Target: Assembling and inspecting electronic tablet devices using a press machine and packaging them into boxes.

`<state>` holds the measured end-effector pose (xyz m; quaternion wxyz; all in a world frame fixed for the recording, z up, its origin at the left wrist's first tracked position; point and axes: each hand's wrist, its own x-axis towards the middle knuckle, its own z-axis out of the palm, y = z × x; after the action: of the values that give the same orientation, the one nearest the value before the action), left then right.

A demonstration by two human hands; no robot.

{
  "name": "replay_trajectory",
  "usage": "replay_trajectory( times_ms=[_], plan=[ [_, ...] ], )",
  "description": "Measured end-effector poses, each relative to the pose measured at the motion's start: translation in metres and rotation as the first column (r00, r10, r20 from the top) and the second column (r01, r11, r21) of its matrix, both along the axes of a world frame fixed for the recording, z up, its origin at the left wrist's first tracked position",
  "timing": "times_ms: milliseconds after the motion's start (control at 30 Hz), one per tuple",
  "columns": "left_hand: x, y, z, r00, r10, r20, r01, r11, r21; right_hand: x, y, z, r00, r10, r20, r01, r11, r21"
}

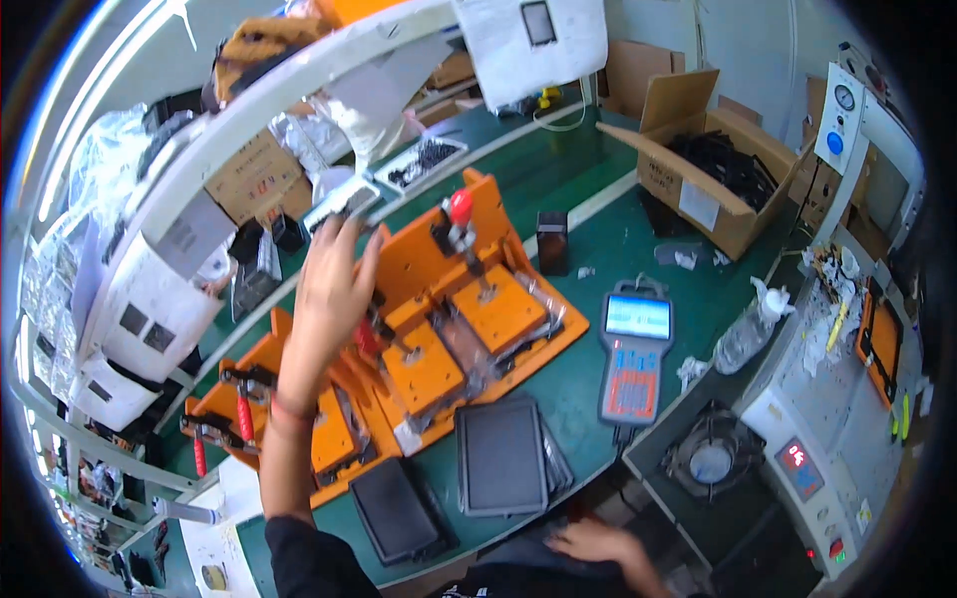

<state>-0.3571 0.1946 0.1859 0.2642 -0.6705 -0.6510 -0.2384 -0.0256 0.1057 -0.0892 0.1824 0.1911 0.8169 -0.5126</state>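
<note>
My left hand [334,274] reaches over the orange clamping fixture [407,254]. Its fingers are stretched forward with the thumb apart, their tips by a small white tray [361,189] with dark bits; nothing held shows. Beneath that arm, red-handled toggle clamps [460,209] stand on the fixture above orange press plates [424,367]. Low in the picture, my right hand [593,541] lies fingers outstretched near the table's front edge, against something dark. Closest to it are flat black rectangular panels [501,456], partly stacked. Another black panel [394,508] lies left of them.
A blue-grey handheld tester [636,354] lies right of the fixture, near a clear spray bottle [753,324]. An open carton [718,164] of black parts stands at the back right. A grey machine [797,439] borders the table's right side. A white shelf beam [209,140] crosses overhead.
</note>
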Motion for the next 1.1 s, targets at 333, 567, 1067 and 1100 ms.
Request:
replay_trajectory(
  times_ms=[333,567,1067,1100],
  plan=[
    [-0.020,0.087,-0.045,0.946,0.325,0.014,-0.257,0.773,-0.581,-0.226,0.234,0.197,-0.273,-0.171,-0.947,0.728,0.606,-0.320],
    [-0.019,0.067,-0.042,0.888,0.459,0.029,-0.363,0.739,-0.568,-0.254,0.240,0.218,-0.235,-0.555,-0.798,0.463,0.658,-0.594],
    [-0.017,0.070,-0.053,0.894,0.441,0.074,-0.373,0.826,-0.423,-0.306,0.285,0.273,0.695,-0.185,-0.695,0.712,0.042,0.701],
    [-0.017,0.070,-0.055,0.907,0.407,0.106,-0.362,0.884,-0.297,-0.310,0.288,0.274,0.688,-0.185,-0.701,0.719,0.042,0.694]
  ],
)
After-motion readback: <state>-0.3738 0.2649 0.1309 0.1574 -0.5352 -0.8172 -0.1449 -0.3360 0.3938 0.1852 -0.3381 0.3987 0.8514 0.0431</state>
